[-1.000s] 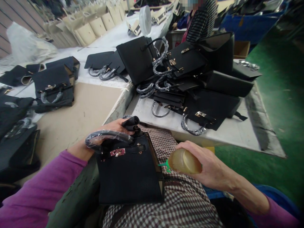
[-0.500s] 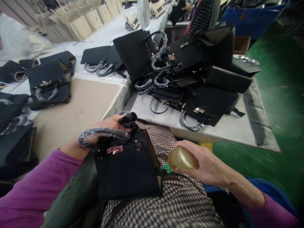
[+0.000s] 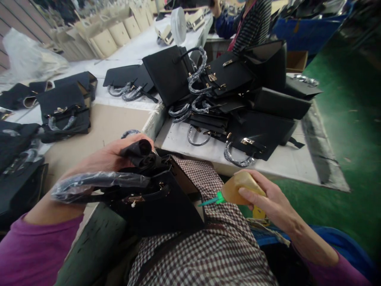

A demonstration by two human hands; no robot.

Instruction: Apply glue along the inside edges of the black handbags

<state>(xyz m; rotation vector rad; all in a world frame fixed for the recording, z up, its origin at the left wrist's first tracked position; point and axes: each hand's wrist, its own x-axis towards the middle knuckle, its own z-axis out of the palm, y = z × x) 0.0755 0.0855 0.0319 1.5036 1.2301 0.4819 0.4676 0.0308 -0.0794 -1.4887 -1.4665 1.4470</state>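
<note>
On my lap a black handbag [image 3: 175,206] rests tilted, its side toward the right. My left hand [image 3: 113,155] is closed around the bag's rolled black flap at the top, and the plastic-wrapped handle [image 3: 101,184] loops over that wrist. In my right hand [image 3: 268,198] I grip a squeeze bottle [image 3: 239,186] of amber liquid. Its green nozzle [image 3: 210,201] points left, with the tip at the bag's side edge; whether it touches I cannot tell. The inside of the bag is mostly hidden.
Black handbags [image 3: 226,83] lie piled on the white-covered table [image 3: 175,137] ahead. More black bags [image 3: 64,107] stand at the left. Cream bag pieces [image 3: 117,35] line the back table. A co-worker in a striped sleeve [image 3: 260,22] is beyond. A blue bin [image 3: 309,31] stands far right.
My left hand has drawn the bag left and tilted it. The bottle has turned from showing its base to lying sideways, its nozzle now fully visible at the bag's side.
</note>
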